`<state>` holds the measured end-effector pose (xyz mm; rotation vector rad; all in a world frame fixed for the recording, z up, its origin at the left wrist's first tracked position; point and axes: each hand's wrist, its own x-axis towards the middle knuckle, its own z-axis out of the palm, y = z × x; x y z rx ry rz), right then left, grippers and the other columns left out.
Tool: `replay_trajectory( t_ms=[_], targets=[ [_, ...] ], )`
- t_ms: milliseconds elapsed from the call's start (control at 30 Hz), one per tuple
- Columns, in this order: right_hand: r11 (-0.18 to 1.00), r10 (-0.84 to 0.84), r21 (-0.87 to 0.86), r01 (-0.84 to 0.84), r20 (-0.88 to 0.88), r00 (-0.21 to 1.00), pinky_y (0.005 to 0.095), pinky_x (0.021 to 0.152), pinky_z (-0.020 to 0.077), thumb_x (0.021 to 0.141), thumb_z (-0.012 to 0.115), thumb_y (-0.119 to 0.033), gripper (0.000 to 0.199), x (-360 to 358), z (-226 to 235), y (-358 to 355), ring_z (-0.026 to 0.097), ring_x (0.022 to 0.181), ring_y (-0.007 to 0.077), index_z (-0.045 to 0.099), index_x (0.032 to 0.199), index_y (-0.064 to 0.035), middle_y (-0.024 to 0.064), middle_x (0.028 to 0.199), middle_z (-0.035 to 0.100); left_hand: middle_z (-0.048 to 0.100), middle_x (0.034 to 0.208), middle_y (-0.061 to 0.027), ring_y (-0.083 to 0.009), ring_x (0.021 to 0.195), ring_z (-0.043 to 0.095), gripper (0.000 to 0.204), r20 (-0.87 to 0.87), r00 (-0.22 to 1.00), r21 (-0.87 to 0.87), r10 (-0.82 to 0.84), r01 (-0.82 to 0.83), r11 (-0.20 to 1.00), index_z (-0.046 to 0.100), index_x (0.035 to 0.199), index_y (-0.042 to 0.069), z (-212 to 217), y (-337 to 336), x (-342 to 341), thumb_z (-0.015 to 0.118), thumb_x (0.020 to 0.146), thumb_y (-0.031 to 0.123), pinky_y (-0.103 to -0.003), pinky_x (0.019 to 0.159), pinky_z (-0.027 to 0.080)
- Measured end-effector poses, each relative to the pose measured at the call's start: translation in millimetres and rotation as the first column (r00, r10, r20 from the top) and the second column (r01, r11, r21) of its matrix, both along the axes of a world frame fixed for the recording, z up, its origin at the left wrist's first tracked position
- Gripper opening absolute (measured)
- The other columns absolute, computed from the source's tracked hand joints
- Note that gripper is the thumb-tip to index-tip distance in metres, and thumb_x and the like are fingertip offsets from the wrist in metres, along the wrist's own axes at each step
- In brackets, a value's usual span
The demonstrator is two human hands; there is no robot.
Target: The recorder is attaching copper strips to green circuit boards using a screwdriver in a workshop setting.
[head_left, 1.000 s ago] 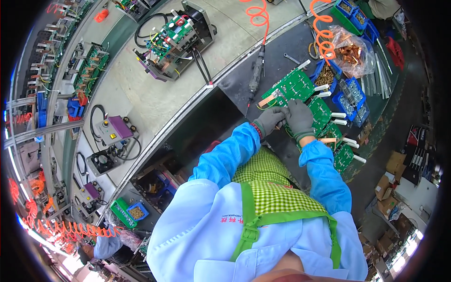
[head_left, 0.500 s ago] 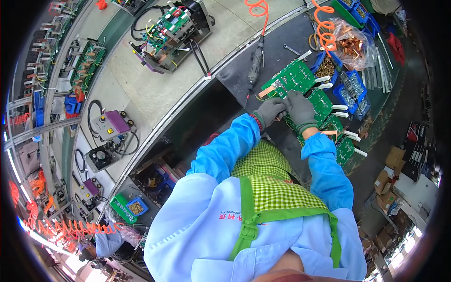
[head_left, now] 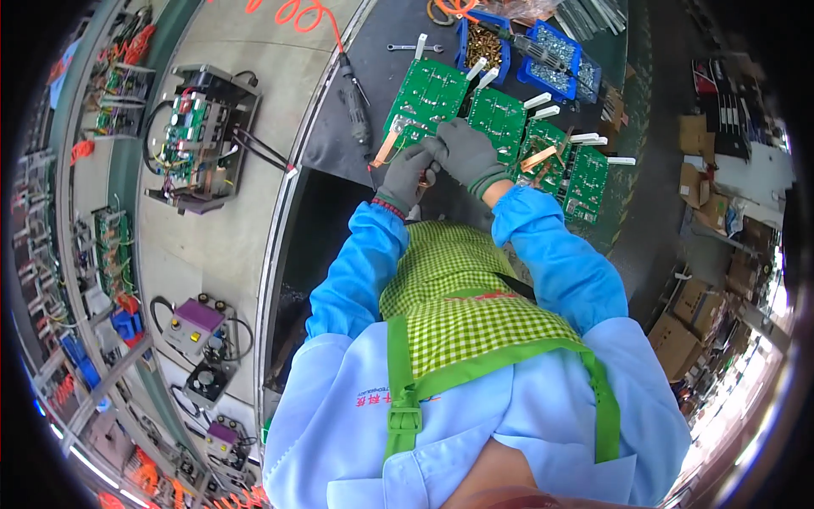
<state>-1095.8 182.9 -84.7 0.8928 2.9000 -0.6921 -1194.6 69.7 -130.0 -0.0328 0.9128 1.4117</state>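
My left hand (head_left: pixel 407 176), in a grey glove, is closed just in front of the leftmost green circuit board (head_left: pixel 428 92). A small coppery bit shows at its fingertips, too little to name. My right hand (head_left: pixel 469 154), gloved the same way, meets it with fingers pinched together; what they hold is hidden. A copper strip (head_left: pixel 388 144) lies along that board's left edge, beside my left hand. More green boards with white tabs, among them a middle board (head_left: pixel 498 119) and a right board (head_left: pixel 587 180), stand in a row to the right. Another copper strip (head_left: pixel 538 159) rests across them.
A dark electric screwdriver (head_left: pixel 356 110) on an orange coiled cord lies left of the boards, with a wrench (head_left: pixel 415 47) beyond. Blue bins hold brass fasteners (head_left: pixel 483 47) and silver screws (head_left: pixel 551 72); a second screwdriver (head_left: pixel 538 53) lies over them. A conveyor (head_left: pixel 220 153) carries an open electronic unit (head_left: pixel 203 136).
The view has turned, so the bench and boards appear farther left and higher. My two hands stay together at the boards' near edge, the right one still beside the left.
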Motion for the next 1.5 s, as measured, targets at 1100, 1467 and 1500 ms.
replay_trajectory(
  t_ms=[1100,1467,1500],
  targets=[
    [0.998,-0.051,0.07,0.01,0.631,0.774,0.0419,0.08,0.0509,0.078,0.055,-0.019,0.021,98,24,124,0.063,0.094,0.0334,0.067,0.091,-0.0065,0.0156,0.098,0.066,0.061,0.103,-0.0095,-0.0121,0.077,0.059,0.028,0.103,0.993,-0.053,0.053,-0.047,0.997,0.047,0.119,0.004,3,-33,116,0.043,0.098,0.022,-0.023,0.063,0.048],
    [0.988,0.152,0.032,-0.149,-0.292,0.944,0.0395,0.058,0.0472,0.085,0.057,-0.016,0.012,153,83,26,0.059,0.072,0.0322,0.055,0.094,-0.0082,0.0119,0.086,0.059,0.06,0.079,-0.0066,-0.0083,0.059,0.052,0.034,-0.431,0.834,-0.019,0.345,-0.39,0.921,0.048,0.115,-0.003,-18,-40,95,0.057,0.089,0.016,-0.02,0.05,0.04],
    [0.989,0.127,-0.034,-0.146,-0.334,0.934,0.0394,0.058,0.0473,0.084,0.058,-0.015,0.012,152,78,11,0.059,0.071,0.0319,0.056,0.094,-0.0081,0.0115,0.085,0.059,0.06,0.079,-0.0066,-0.0083,0.059,0.052,0.034,-0.431,0.836,-0.018,0.339,-0.383,0.923,0.048,0.115,-0.003,-29,-38,92,0.057,0.089,0.016,-0.02,0.05,0.04]
  ],
)
